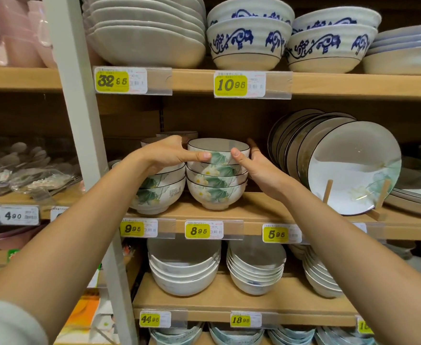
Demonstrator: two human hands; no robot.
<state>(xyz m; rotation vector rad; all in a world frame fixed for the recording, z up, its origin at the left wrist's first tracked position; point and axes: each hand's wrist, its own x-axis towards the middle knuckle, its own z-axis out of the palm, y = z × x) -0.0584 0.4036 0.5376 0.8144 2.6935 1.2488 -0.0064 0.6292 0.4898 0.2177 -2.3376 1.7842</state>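
Observation:
A stack of small white bowls (215, 188) painted with green leaves and pale flowers stands on the middle wooden shelf (251, 210). The top bowl (220, 150) has a thin dark rim. My left hand (169, 153) grips its left side, thumb across the front. My right hand (256, 165) grips its right side, thumb on the front and fingers behind. A second stack of the same pattern, larger bowls (158, 192), sits just left, partly under my left wrist.
Matching plates (349, 165) lean in a wooden rack to the right. Large white bowls (149, 28) and blue-patterned bowls (249, 38) fill the shelf above. Plain white bowl stacks (184, 267) sit below. A grey upright post (85, 135) stands at the left. Yellow price tags (197, 230) line the shelf edges.

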